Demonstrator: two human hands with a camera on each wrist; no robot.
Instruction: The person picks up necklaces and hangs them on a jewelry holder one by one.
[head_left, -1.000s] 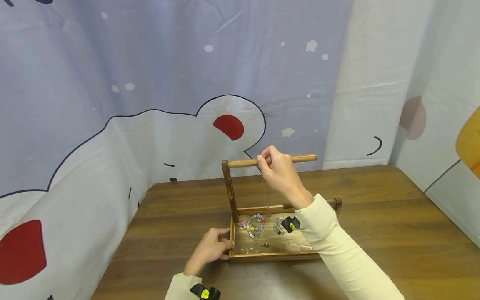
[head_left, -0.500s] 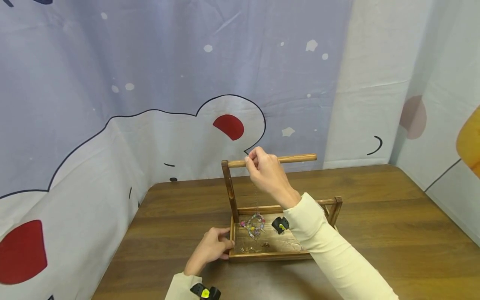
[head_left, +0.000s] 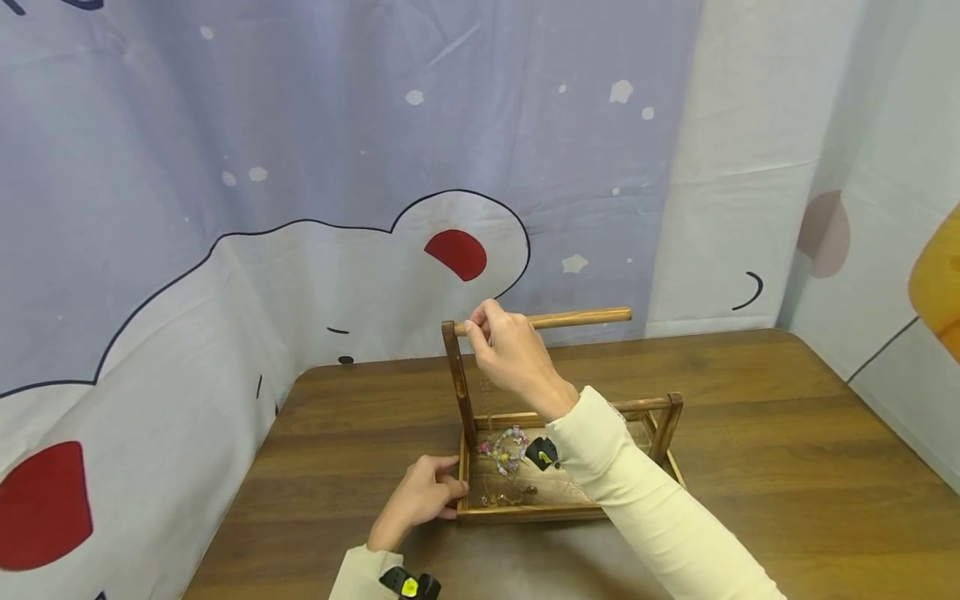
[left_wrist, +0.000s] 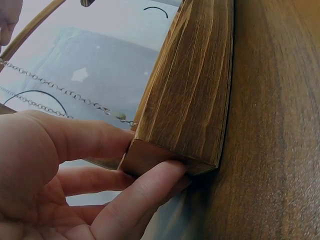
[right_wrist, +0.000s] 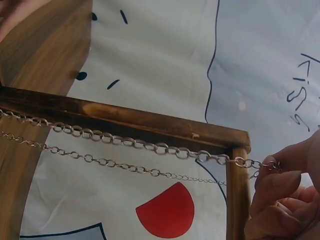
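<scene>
A wooden jewelry stand has a shallow tray (head_left: 540, 513), a tall left post (head_left: 457, 375) and an upper rod (head_left: 585, 317). My right hand (head_left: 513, 350) pinches the end of a silver chain necklace (right_wrist: 116, 139) at the rod, near the post. Two strands hang down from there; in the right wrist view, one passes in front of the rod and one behind. My left hand (head_left: 422, 492) holds the tray's left end, its thumb (left_wrist: 145, 192) against the outer wall. Inside the tray lie a colorful beaded bracelet (head_left: 517, 437) and small gold-toned pieces (head_left: 498, 500).
The stand sits on a brown wooden table (head_left: 360, 417). A lower rod (head_left: 637, 405) ends at a short right post (head_left: 665, 425). A printed curtain (head_left: 337, 133) rises behind the table. My right forearm crosses over the tray's right part and hides some of it.
My right hand has slid left along the upper rod toward the tall post, the hanging chain moving with it. My left hand has stayed at the tray's end.
</scene>
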